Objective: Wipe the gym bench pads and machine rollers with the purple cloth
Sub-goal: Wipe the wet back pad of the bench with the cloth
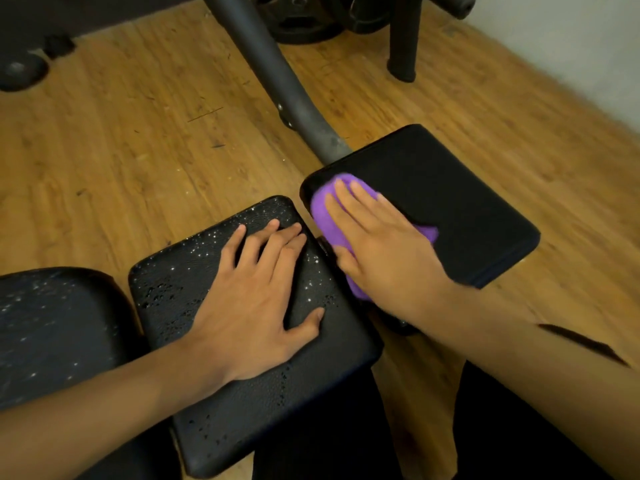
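Cloth (323,209): solid purple. Far right pad (450,195): plain matte black. Middle pad (242,393): black, pebbled, speckled with bright white glints. Near left pad (52,323): dark, same white specks. Floor (121,150): tan-orange wood grain. Frame tube (263,64): dull grey. Wall (571,29), far right: pale grey.

Right pad (450,209): near-left corner is taken up by the right hand (377,247) w/ the purple cloth (323,209); the rest is uncovered. Approach from the back is blocked by the grey post (266,71) at the pad's far edge. The middle pad (225,410) is partly covered by the left hand (252,306). Open wood floor (121,150) is seen to L & R.
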A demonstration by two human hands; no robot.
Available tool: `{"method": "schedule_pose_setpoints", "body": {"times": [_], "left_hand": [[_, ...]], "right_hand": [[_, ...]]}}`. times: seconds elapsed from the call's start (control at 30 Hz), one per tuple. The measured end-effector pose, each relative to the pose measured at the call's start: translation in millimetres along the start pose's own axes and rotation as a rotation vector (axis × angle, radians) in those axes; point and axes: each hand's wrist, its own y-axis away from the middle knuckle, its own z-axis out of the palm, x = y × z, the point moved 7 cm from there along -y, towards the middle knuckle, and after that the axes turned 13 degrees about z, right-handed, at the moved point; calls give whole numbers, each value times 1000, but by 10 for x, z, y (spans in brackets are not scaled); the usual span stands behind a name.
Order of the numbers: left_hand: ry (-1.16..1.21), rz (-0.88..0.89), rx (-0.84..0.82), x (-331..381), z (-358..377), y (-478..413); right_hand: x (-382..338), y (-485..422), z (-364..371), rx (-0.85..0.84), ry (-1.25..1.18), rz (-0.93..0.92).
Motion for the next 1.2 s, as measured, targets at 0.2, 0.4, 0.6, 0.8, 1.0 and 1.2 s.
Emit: {"method": "schedule_pose_setpoints", "body": {"times": [0.2,0.4,0.6,0.8,1.0,1.2], "left_hand": [[-19,10,-2,0,-2,-31],[-6,-2,0,-22,25,-34],[-22,6,-31,-33,20,11],[-49,19,-7,-2,7,-29],[-26,17,-25,-7,54,-51],[-15,8,-32,-30,24,-12]], "right_hand": [[96,502,57,28,86,-37],[-345,-799,88,-11,107,-91],[-175,-166,37,-17,24,-22],[130,619,96,-23,111,-39],[-269,-659,104,-42,94,-67],[-338,-827,40,-64,39,-10]]}}
